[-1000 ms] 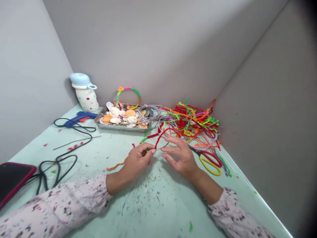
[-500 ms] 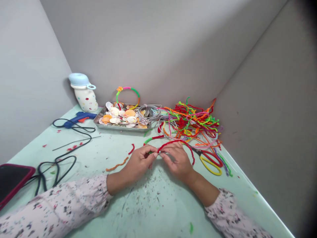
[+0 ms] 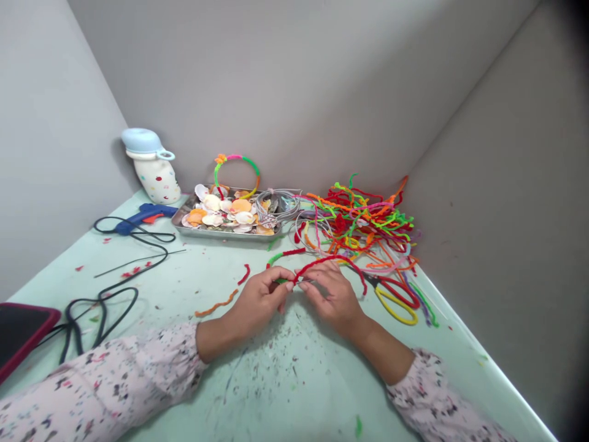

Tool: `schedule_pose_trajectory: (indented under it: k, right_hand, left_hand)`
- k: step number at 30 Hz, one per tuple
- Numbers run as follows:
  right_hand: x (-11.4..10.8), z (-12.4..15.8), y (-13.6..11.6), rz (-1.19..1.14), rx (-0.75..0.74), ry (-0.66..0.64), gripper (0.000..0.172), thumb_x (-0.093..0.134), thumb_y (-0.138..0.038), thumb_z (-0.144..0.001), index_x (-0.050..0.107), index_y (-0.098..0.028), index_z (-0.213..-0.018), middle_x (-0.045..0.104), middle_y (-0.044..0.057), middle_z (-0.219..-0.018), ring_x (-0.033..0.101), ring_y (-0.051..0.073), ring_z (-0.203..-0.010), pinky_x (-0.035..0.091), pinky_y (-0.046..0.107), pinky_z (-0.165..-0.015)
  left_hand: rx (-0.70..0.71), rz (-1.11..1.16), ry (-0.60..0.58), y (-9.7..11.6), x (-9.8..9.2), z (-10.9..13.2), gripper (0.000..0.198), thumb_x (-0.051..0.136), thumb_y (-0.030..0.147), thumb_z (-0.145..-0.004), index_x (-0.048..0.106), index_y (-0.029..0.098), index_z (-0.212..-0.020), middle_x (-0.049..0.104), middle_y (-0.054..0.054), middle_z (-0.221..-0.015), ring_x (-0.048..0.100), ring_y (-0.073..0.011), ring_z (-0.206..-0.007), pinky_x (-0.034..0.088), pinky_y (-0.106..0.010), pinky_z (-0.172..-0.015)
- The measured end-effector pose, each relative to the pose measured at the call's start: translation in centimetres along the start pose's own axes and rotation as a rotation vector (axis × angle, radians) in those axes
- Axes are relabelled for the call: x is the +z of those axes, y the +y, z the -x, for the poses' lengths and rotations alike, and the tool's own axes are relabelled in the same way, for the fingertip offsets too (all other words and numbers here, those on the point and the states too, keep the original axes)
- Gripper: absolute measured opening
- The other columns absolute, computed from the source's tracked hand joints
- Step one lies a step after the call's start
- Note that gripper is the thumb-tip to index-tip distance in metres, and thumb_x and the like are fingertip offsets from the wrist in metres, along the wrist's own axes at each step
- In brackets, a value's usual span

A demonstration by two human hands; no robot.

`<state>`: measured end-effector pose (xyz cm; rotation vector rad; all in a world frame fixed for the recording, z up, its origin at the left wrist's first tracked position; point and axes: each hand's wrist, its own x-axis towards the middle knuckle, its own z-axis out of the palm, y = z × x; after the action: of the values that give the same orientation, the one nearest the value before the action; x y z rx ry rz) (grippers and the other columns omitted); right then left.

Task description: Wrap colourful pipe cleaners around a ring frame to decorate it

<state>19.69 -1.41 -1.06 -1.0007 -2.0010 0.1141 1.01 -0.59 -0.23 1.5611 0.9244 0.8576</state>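
Between my two hands is a thin grey wire ring (image 3: 275, 259), partly wrapped in green and red pipe cleaner. My left hand (image 3: 257, 298) is closed, thumb and forefinger pinching the ring where a red pipe cleaner (image 3: 329, 258) starts. That red strand arcs up over my right hand (image 3: 338, 301), its loose end hanging beyond the knuckles. My right thumb and fingers are pinched on the bare wire just right of the wrapped part. Fingers hide some of the ring. Scissors (image 3: 396, 304) with red and yellow handles lie right of my right hand.
A metal tray (image 3: 221, 234) of seashells (image 3: 243, 206) stands at the back, a finished-looking colourful ring (image 3: 256, 166) upright in it. Tangled pipe cleaners (image 3: 368, 215) lie back right. Leftward are a blue glue gun (image 3: 142, 216), a dark cord (image 3: 108, 299), a bottle (image 3: 156, 178) and a phone (image 3: 27, 331).
The loose end of the red pipe cleaner has swung slightly right and up. Both hands keep their pinch in nearly the same place; the view has shifted a little.
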Motion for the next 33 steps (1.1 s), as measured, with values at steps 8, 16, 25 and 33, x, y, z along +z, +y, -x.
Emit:
schedule_pose_trajectory:
  k: [8,16,25,33]
  right_hand:
    - [0.20,0.14,0.24,0.022,-0.023,0.053,0.008,0.062,-0.023,-0.086,0.068,-0.019,-0.090,0.072,0.006,-0.084,0.065,0.021,-0.081,0.048,0.037,-0.075]
    - [-0.10,0.04,0.00,-0.068,0.032,-0.008,0.015,0.057,-0.023,-0.090,0.069,-0.025,-0.099,0.072,0.003,-0.089,0.064,0.020,-0.084,0.048,0.037,-0.079]
    - [-0.44,0.14,0.13,-0.053,0.020,-0.026,0.018,0.055,-0.020,-0.091,0.066,-0.027,-0.105,0.068,0.003,-0.089,0.061,0.020,-0.086,0.047,0.038,-0.081]
    - [-0.25,0.34,0.07,-0.080,0.060,0.009,0.009,0.062,-0.023,-0.086,0.067,-0.022,-0.093,0.070,0.004,-0.089,0.065,0.020,-0.086,0.051,0.037,-0.081]
  left_hand:
    - [-0.019,-0.004,0.007,-0.07,-0.10,-0.25,0.018,0.053,0.029,-0.088,0.061,0.015,-0.095,0.051,0.006,-0.051,0.044,-0.0083,-0.047,0.033,-0.019,-0.048]
    - [0.067,-0.095,-0.004,-0.78,-0.41,-0.30,0.022,0.051,0.032,-0.091,0.063,0.016,-0.100,0.053,0.003,-0.065,0.049,-0.0081,-0.051,0.038,-0.021,-0.051]
    - [0.095,-0.182,0.041,-0.25,-0.33,-0.18,0.016,0.051,0.030,-0.091,0.058,0.017,-0.098,0.049,0.005,-0.066,0.047,-0.0092,-0.056,0.038,-0.021,-0.053]
    - [0.160,-0.250,0.028,-0.10,-0.68,-0.07,0.017,0.051,0.028,-0.091,0.063,0.017,-0.095,0.056,0.000,-0.081,0.052,-0.0123,-0.070,0.041,-0.024,-0.063]
